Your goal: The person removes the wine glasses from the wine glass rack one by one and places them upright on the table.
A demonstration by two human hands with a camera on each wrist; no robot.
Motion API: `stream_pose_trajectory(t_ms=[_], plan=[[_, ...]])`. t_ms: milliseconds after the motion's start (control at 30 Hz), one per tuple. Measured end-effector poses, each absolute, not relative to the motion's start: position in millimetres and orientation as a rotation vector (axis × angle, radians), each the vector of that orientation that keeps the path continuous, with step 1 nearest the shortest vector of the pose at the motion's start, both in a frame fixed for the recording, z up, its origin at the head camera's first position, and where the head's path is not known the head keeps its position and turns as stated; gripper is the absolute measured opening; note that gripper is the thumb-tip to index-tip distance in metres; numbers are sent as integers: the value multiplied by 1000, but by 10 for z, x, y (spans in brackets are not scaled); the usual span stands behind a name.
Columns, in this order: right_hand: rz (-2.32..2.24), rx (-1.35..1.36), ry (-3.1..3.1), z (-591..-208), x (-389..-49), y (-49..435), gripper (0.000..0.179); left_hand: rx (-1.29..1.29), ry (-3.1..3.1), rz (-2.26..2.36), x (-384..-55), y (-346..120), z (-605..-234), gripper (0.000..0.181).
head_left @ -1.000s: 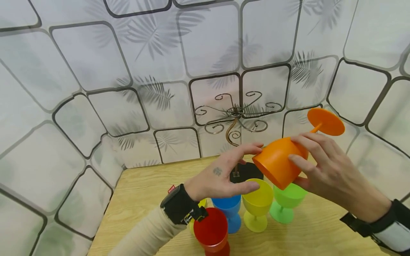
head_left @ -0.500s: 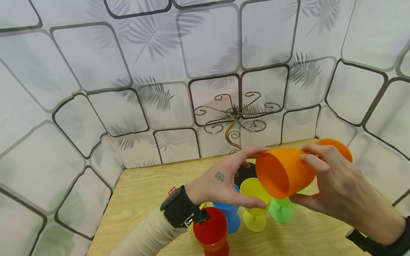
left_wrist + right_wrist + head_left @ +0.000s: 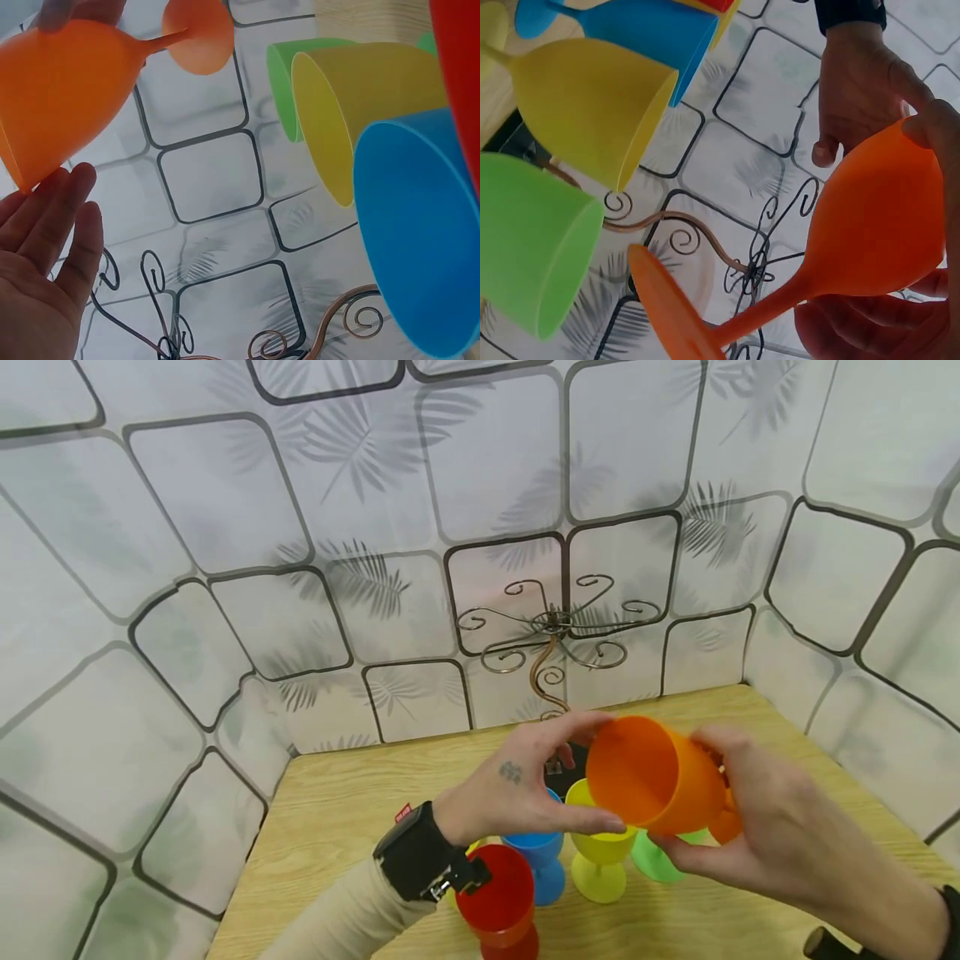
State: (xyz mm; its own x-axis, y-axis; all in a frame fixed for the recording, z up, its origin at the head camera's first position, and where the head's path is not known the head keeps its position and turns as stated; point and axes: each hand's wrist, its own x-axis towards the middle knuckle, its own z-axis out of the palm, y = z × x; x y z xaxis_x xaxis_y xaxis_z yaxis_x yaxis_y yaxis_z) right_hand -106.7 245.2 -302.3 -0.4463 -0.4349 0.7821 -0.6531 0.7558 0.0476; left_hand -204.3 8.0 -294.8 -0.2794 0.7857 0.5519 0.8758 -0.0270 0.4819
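An orange goblet point(image 3: 693, 777) hangs tilted on its side above the table, its mouth facing left and toward me. My right hand point(image 3: 780, 827) grips its bowl from the right, thumb below and fingers above. My left hand point(image 3: 517, 777) reaches to the mouth, thumb and fingers spread; its fingertips point(image 3: 81, 178) meet the rim in the left wrist view. Below stand a red goblet point(image 3: 497, 893), a blue goblet point(image 3: 412, 232), a yellow goblet point(image 3: 592, 97) and a green goblet point(image 3: 532, 240). The orange foot point(image 3: 664, 300) shows whole in the right wrist view.
Behind the goblets rises a metal stand with curled arms point(image 3: 553, 622), its black base point(image 3: 566, 764) partly hidden by the left hand. Another yellow goblet is mostly hidden behind the red one. Patterned cloth walls point(image 3: 375, 485) enclose the wooden table point(image 3: 337, 793).
The right hand has lowered the orange goblet and turned its mouth from downward-left toward me; its foot has gone behind the hand. The left hand stays nearly in place by the rim.
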Motion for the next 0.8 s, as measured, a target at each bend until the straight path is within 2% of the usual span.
stream_pose_trajectory(t_ms=[567,800], plan=[[746,757,-2340,-3437,-971,2336,83,-1868,-2125,-1405,-1911,86,-3013,58],[915,793,-2324,-3683,-973,2243,83,-1784,-2238,-1163,-1834,-12,-3092,57]])
